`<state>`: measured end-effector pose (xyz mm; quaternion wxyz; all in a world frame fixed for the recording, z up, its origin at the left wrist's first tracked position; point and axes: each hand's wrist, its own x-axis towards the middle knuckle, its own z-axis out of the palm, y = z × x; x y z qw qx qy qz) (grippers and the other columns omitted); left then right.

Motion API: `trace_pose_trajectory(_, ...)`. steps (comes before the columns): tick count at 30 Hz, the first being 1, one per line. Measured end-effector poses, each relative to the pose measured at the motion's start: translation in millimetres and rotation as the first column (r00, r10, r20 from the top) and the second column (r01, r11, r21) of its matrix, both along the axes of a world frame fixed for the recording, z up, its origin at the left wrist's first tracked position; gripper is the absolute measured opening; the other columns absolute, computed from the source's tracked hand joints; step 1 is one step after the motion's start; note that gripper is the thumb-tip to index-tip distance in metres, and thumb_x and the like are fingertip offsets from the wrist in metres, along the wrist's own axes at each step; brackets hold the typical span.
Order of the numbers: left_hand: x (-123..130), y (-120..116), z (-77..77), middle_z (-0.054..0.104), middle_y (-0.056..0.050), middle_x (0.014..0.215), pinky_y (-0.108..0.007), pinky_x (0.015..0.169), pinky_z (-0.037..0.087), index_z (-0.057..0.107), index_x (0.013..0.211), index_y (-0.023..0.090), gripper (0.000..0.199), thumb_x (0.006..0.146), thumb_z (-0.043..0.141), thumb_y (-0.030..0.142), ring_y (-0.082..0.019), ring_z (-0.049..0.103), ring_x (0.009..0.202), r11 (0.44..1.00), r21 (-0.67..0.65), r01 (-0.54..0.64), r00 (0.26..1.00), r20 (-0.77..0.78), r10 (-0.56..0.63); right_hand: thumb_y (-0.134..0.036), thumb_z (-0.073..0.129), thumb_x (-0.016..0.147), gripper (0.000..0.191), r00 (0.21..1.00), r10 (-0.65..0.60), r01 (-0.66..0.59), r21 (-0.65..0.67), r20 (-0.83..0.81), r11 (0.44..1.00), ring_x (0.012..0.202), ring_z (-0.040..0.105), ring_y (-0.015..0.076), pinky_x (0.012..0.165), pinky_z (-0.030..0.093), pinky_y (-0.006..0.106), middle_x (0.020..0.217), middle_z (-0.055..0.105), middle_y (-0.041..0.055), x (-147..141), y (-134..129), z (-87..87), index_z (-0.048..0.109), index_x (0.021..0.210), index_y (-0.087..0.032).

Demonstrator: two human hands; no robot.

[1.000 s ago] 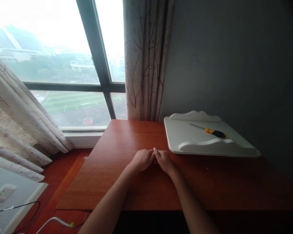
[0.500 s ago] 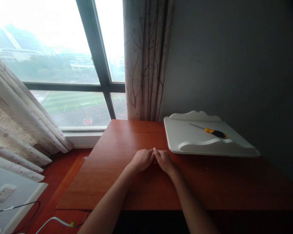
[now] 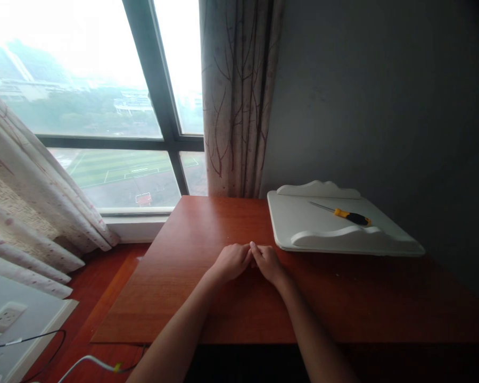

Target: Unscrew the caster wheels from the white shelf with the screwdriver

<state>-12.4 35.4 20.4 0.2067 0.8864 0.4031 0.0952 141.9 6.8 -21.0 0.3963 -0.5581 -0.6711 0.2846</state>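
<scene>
So basically nothing has moved since the earlier frame: same hands, same stuff, just a teeny nudge of the whole view. The left hand (image 3: 232, 261) and right hand (image 3: 268, 261) are together over the desk (image 3: 163, 287), about midway between its near and far edges and closer to its left edge than its right. They touch at the thumb side. Most of the fingers drop out of sight under the hands, so I can't tell if they're spread, pressed together or pinching anything.

Just past the right hand is the near left corner of a white board (image 3: 293, 213), sitting at the desk's far edge by the dark wall (image 3: 363, 96). It's got a wavy rail (image 3: 355, 239) along its near edge and another wavy rail (image 3: 319, 190) along the far one. The screwdriver (image 3: 346, 215) lies flat between those rails, yellow and black handle toward the board's right edge, tip pointing at its far left corner.

Patterned curtain (image 3: 239, 106) hangs behind the desk's far edge, window (image 3: 104, 114) beside it.
</scene>
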Motion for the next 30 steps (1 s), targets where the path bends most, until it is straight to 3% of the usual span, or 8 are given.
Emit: trace_pose_trajectory(30,-0.3,-1.4,2.3,0.073,-0.007,0.081,-0.027,0.068,0.044,0.068,0.085,0.019,0.053,0.103,0.025,0.042,-0.021,0.067,0.070,1.000,0.006,-0.003,1.000,-0.028,0.003,-0.062,0.023,0.100,0.072,1.000,-0.001,0.001,-0.001,0.027,1.000,0.055,0.061,0.0161,0.059,0.038,0.026,0.053,0.062,0.0043,-0.4,-1.4,3.8,0.056,0.052,-0.021)
